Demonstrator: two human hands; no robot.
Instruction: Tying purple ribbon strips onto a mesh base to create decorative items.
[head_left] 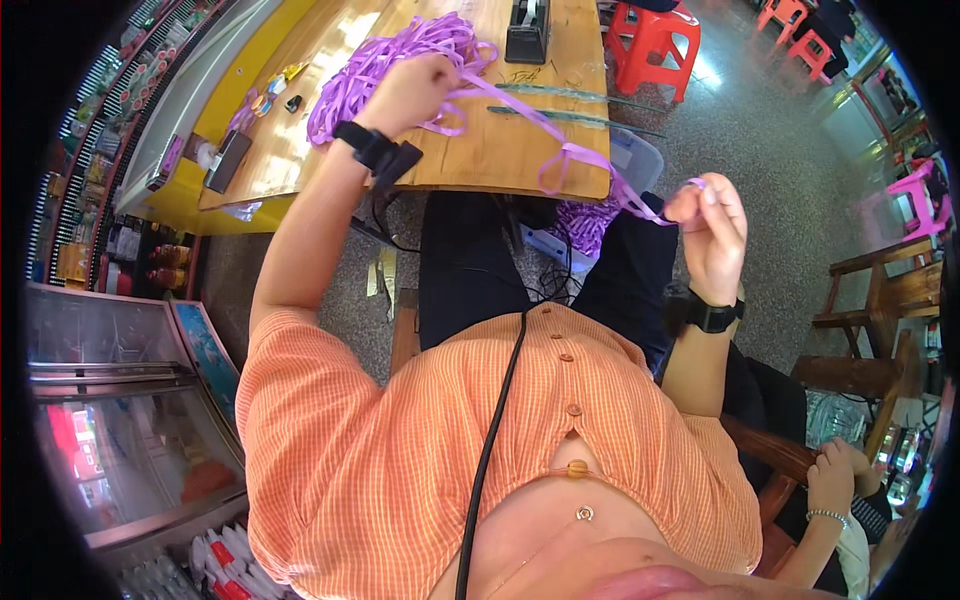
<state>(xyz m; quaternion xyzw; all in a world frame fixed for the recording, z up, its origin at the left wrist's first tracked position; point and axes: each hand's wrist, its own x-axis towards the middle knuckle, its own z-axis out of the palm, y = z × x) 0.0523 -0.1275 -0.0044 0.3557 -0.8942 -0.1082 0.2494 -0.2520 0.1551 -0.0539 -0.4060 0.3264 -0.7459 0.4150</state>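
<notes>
Fingers (713, 203) of the right hand (715, 240): thumb and fingertips together, clamped on a flat, glossy purple ribbon strand (588, 155). Fingers of the left hand (412, 95): turned away at the heap's near right edge; whether pinched or loose, cannot tell. Strand: in the right fingertips, its remainder lying leftward and farther from the body; right hand nearer its lower end, left hand nearer its upper. Long axis: diagonal, from far left down to near right, past the table edge (one slack loop droops midway). Stock: loose purple ribbon heap (365, 80), on the pale varnished wooden table (470, 165), beneath and left of the left hand.
</notes>
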